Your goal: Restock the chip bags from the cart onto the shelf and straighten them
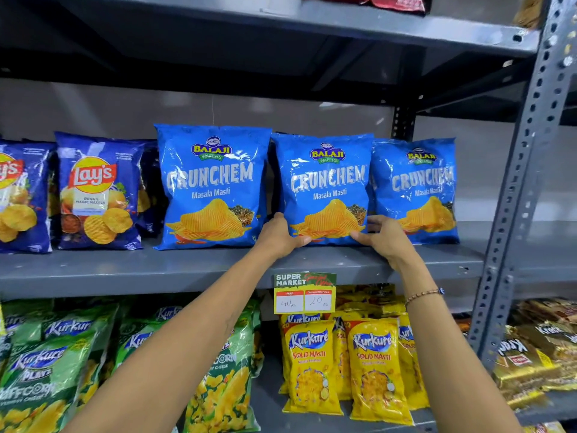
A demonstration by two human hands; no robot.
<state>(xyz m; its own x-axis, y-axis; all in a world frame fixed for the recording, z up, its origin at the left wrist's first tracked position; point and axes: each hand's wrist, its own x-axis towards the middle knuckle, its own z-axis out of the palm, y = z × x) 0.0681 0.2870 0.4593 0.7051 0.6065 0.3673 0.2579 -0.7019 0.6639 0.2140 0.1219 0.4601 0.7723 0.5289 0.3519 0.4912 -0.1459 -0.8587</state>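
Both hands grasp the middle Crunchem bag (324, 185), standing upright on the grey shelf (218, 267) between two matching bags. The left hand (281, 234) clasps its lower left corner, thumb on the front, the other fingers hidden behind the bag. The right hand (385, 235) pinches the lower right corner, covering part of the right Crunchem bag (416, 189). At the left edge, a Lay's bag (18, 195) is cut off. The handwritten price tag (305, 293) below reads only faintly.
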